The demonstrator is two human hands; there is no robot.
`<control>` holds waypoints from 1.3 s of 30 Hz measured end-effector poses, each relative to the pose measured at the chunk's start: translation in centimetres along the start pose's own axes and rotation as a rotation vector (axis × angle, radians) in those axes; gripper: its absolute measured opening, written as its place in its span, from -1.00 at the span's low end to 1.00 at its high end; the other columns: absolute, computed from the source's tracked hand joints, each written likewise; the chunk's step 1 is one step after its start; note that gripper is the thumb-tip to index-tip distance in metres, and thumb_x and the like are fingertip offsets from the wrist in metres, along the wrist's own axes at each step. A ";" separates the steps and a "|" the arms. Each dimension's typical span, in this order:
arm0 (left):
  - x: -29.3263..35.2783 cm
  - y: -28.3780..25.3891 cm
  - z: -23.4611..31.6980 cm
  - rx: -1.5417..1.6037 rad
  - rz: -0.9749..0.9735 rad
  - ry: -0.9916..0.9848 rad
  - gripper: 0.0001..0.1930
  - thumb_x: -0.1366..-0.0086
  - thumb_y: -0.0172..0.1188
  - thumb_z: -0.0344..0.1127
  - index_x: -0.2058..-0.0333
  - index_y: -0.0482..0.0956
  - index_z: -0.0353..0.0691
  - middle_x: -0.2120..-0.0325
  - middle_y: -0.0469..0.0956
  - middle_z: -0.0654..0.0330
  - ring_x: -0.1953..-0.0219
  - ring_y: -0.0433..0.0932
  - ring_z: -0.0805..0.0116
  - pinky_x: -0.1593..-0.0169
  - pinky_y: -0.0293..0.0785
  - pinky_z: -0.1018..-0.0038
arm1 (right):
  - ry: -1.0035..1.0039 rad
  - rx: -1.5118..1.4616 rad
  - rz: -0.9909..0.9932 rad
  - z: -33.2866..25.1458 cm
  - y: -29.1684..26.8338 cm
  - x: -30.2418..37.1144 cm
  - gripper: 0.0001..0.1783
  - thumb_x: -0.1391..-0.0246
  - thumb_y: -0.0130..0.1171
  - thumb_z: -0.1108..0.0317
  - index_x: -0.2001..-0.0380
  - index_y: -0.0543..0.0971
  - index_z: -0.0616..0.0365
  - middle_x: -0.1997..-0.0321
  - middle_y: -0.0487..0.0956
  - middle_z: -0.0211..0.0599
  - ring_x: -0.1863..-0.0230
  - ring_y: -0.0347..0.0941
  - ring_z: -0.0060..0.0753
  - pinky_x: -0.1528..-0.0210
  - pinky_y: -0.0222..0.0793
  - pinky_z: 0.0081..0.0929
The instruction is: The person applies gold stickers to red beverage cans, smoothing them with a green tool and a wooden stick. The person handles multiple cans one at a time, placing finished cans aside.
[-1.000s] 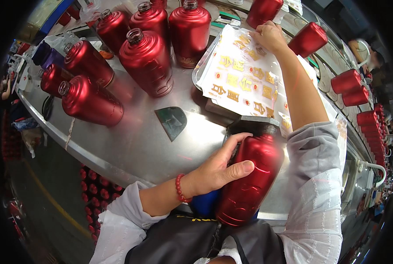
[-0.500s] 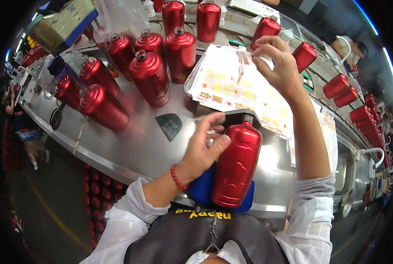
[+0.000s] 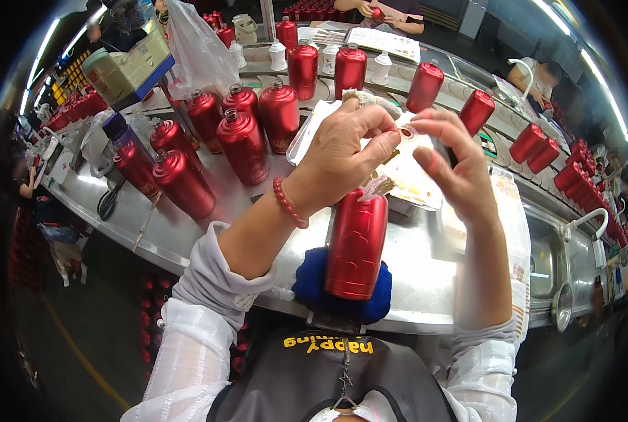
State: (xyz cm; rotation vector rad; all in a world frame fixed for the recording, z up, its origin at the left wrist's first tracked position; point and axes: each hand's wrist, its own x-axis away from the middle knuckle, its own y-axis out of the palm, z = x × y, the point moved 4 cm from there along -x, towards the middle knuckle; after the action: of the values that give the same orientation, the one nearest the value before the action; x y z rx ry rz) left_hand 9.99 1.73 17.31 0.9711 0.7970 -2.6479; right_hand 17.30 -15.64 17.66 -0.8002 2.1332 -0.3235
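Bottle (image 3: 357,246), red and shiny, is lying neck-away on a blue cloth (image 3: 378,295) at the near edge of the metal table (image 3: 423,288), between the person's forearms. A pale, crumpled scrap (image 3: 376,187) is showing at its shoulder, while the neck is hiding behind the left hand (image 3: 345,151). That hand is pinching thumb and forefinger together; I cannot tell whether anything thin is caught there. A red bead bracelet (image 3: 290,204) is circling its wrist. Close beside it, the right hand (image 3: 454,158) is hovering open, fingers curving and thumb standing apart. Below and beyond both, white sheets (image 3: 405,183) are lying in a shallow tray (image 3: 297,144). Other red bottles (image 3: 243,151) are standing to the left, near a clear plastic bag (image 3: 198,46). A sink (image 3: 543,260) is sitting at the right.
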 end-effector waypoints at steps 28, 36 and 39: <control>4.9 0.8 -6.2 0.624 0.348 -0.250 -0.83 -0.45 0.19 -0.29 0.21 0.58 -0.30 0.41 0.56 0.38 0.34 0.45 0.72 0.26 0.45 0.66 | 0.396 -0.505 -0.094 3.7 4.2 5.8 -0.85 -0.16 0.30 0.37 0.40 0.55 0.18 -0.05 0.46 -0.33 0.02 0.36 -0.58 -0.06 0.29 -0.58; 6.2 1.0 -7.1 0.552 0.256 -0.272 -0.86 -0.47 0.09 -0.44 0.06 0.53 -0.26 0.15 0.58 0.28 0.10 0.51 0.62 0.00 0.48 0.60 | 0.371 -0.267 -0.051 10.1 2.2 0.3 -0.82 -0.22 0.27 0.26 0.33 0.53 0.12 -0.01 0.52 -0.39 0.17 0.37 -0.67 0.12 0.27 -0.69; 6.2 1.3 -7.4 0.574 0.253 -0.260 -0.86 -0.47 0.09 -0.46 0.05 0.52 -0.26 0.15 0.57 0.28 0.09 0.50 0.60 -0.02 0.47 0.59 | 0.536 -0.069 -0.019 16.9 2.6 -3.3 -0.78 -0.23 0.22 0.28 0.20 0.60 0.22 0.12 0.57 -0.31 0.19 0.44 -0.50 0.10 0.36 -0.51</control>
State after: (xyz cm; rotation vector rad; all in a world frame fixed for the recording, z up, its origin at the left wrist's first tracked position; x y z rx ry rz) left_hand 9.69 4.65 8.04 0.7446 -0.1502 -2.7323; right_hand 30.76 -10.84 7.77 -0.8411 2.6473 -0.5227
